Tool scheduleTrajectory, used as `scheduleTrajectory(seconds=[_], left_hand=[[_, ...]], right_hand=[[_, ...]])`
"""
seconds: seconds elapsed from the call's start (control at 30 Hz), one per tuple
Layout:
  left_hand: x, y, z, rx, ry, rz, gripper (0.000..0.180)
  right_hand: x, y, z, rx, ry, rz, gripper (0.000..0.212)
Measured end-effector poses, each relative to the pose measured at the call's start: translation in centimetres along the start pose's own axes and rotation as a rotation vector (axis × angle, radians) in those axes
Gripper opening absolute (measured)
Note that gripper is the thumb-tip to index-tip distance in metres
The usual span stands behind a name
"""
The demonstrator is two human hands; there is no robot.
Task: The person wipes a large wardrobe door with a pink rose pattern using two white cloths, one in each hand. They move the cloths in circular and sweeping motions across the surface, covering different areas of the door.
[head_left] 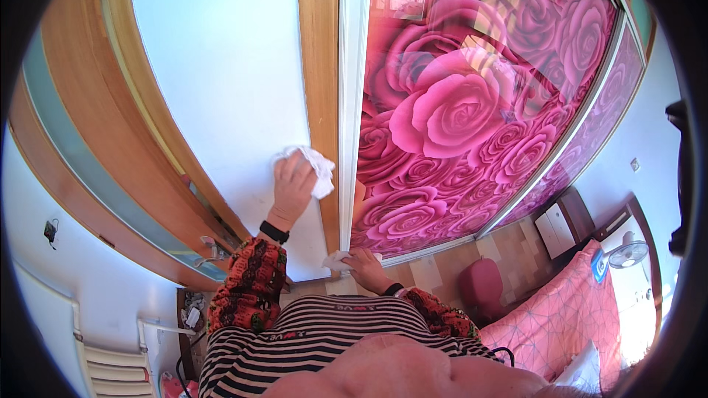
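My left hand (292, 183) is raised with its fingers bent over a crumpled white cloth (322, 171), which lies against the white wall panel (221, 59) close to the wooden trim (320, 66). Lower and to the right, my right hand (369, 271) pinches a thin, pale piece that looks like tissue or cloth (338, 260), near the foot of the trim. Dark bands circle both wrists, below patterned orange and black sleeves.
Glossy wardrobe doors with a pink rose print (457, 110) stand to the right of the trim. A wooden door (96, 88) with a handle (210, 256) is at left. At right are a pink chair (481, 282), a bed with a pink cover (560, 317) and a fan (627, 253).
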State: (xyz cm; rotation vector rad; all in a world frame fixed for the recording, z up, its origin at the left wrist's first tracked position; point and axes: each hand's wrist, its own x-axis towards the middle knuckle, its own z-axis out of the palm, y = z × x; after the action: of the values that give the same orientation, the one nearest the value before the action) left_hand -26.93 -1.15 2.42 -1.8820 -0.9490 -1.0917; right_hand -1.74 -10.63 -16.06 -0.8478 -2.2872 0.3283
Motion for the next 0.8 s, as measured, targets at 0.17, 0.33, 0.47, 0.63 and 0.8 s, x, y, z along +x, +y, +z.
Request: scheduleTrajectory(seconds=[0.17,0.33,0.47,0.63,0.8], left_hand=[[9.6,-4.9,-3.5,0.155,0.179,-0.014,0.022],[20.2,-8.8,-8.1,0.356,0.277,-0.071,0.042],[23.4,-9.2,-9.1,0.383,0.371,-0.126,0.051],[16.7,-7.2,-6.2,0.336,0.301,-0.125,0.047],[4.9,-3.8,-2.7,0.265,0.126,-0.137,0.028]], right_hand=[[-0.1,0.2,0.0,-0.003,-0.012,0.011,0.033],[-0.2,0.6,0.2,-0.026,-0.008,0.014,0.035],[-0.5,0.7,0.2,-0.015,-0.028,0.032,0.038],[-0.4,1.1,0.4,-0.053,-0.014,0.035,0.039],[0.2,1.2,0.7,-0.053,-0.014,0.011,0.037]])
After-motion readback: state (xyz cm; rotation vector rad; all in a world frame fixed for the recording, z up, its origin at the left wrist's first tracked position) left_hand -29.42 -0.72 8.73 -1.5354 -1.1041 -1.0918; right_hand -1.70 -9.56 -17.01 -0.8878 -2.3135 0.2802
